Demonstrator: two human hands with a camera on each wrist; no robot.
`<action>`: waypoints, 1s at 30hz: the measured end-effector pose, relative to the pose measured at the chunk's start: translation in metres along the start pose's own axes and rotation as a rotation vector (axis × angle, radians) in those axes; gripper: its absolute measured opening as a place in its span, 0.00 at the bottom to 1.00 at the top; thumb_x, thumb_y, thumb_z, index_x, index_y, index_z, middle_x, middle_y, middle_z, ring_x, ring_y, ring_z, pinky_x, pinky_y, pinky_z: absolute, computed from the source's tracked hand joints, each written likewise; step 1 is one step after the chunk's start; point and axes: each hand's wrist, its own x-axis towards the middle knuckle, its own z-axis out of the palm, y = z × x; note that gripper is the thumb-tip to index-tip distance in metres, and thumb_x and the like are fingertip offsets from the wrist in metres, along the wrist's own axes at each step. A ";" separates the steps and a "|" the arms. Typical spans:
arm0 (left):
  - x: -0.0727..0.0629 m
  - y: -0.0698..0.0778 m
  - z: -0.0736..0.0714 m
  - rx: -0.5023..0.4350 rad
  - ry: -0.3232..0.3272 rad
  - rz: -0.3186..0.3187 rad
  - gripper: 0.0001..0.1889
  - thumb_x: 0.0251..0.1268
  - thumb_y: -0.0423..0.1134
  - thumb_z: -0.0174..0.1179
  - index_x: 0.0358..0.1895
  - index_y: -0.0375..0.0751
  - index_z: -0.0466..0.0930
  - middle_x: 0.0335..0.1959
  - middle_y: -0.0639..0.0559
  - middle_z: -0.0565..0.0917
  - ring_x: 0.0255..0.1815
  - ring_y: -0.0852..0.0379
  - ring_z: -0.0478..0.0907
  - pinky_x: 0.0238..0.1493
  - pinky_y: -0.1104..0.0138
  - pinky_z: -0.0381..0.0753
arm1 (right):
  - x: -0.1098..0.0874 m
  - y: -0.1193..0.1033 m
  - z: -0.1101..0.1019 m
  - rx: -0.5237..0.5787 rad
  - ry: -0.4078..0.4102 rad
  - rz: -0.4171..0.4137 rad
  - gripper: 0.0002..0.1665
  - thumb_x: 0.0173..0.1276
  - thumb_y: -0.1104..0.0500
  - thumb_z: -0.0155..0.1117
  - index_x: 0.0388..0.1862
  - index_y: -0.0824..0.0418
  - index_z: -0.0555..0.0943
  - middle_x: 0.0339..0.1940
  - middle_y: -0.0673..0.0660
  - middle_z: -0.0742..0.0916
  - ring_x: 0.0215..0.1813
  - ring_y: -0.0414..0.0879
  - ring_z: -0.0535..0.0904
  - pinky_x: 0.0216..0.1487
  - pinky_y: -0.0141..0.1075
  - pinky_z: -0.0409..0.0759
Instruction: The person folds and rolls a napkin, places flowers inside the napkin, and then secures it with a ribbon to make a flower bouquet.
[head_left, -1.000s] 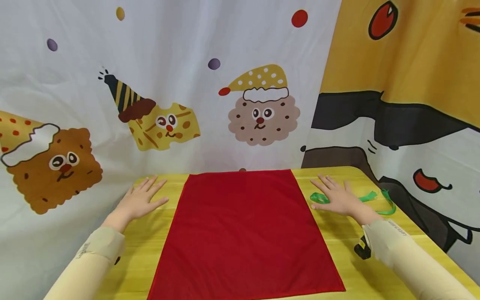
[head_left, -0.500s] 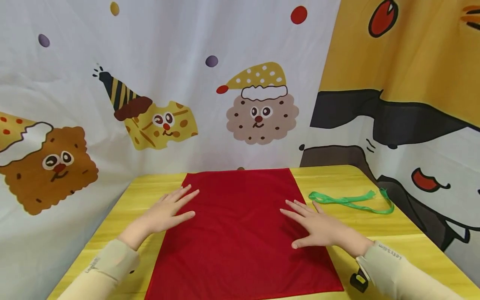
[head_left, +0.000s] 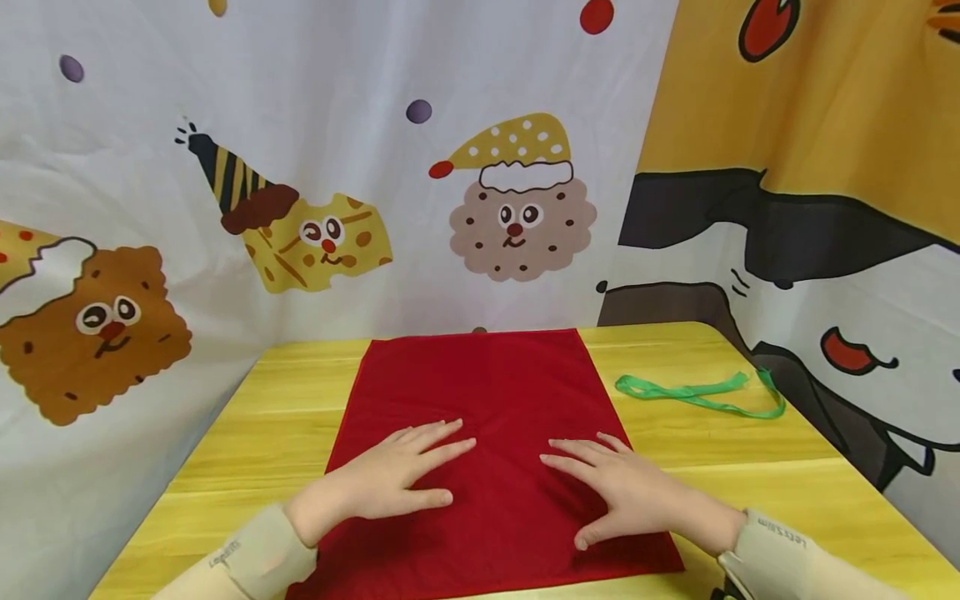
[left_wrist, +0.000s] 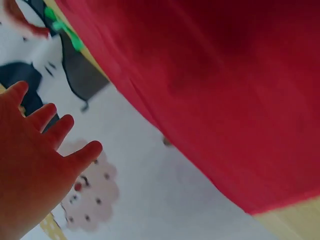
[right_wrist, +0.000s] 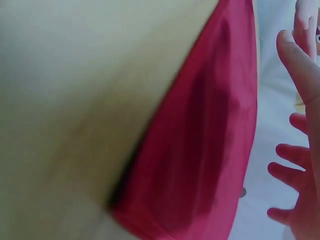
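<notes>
A red cloth (head_left: 480,383) lies spread flat on the wooden table, its far edge close to the back of the tabletop. Over its near left part is my left hand (head_left: 386,477), fingers straight and spread. My right hand (head_left: 626,492) is over the near right part, with fingers spread and thumb pointing inward. Neither hand holds anything. The left wrist view shows the left hand (left_wrist: 35,165) apart from the cloth (left_wrist: 215,90). In the right wrist view, the right hand (right_wrist: 307,165) appears at the right edge, beside the cloth (right_wrist: 200,135).
A green ribbon (head_left: 686,392) lies in a loose loop on the right side of the yellow table (head_left: 247,425). Behind the table hangs a white curtain (head_left: 337,67) with cartoon prints, and a yellow printed panel (head_left: 750,92) stands at right.
Both hands have moved inward and nearer to me, from beside the cloth to over its near part. The ribbon, earlier partly behind the right hand, is now in full view.
</notes>
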 end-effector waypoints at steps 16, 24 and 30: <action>0.008 0.033 0.027 0.066 -0.037 0.250 0.38 0.60 0.60 0.63 0.74 0.64 0.59 0.74 0.56 0.59 0.71 0.57 0.59 0.60 0.53 0.70 | -0.011 0.002 0.013 -0.013 0.090 -0.145 0.38 0.48 0.25 0.68 0.52 0.46 0.82 0.46 0.40 0.81 0.46 0.34 0.75 0.46 0.36 0.73; 0.006 0.037 0.035 0.085 -0.102 0.301 0.39 0.54 0.57 0.70 0.71 0.67 0.65 0.67 0.57 0.68 0.64 0.60 0.66 0.54 0.64 0.74 | -0.019 0.008 0.011 0.119 0.037 -0.211 0.20 0.49 0.33 0.74 0.29 0.42 0.79 0.23 0.32 0.72 0.27 0.24 0.65 0.34 0.23 0.64; 0.006 0.036 0.038 0.054 -0.101 0.349 0.39 0.50 0.54 0.73 0.69 0.67 0.68 0.58 0.62 0.72 0.55 0.68 0.69 0.50 0.76 0.70 | -0.024 0.011 0.010 0.159 -0.028 -0.183 0.19 0.47 0.36 0.76 0.21 0.42 0.77 0.22 0.32 0.72 0.26 0.25 0.65 0.29 0.22 0.65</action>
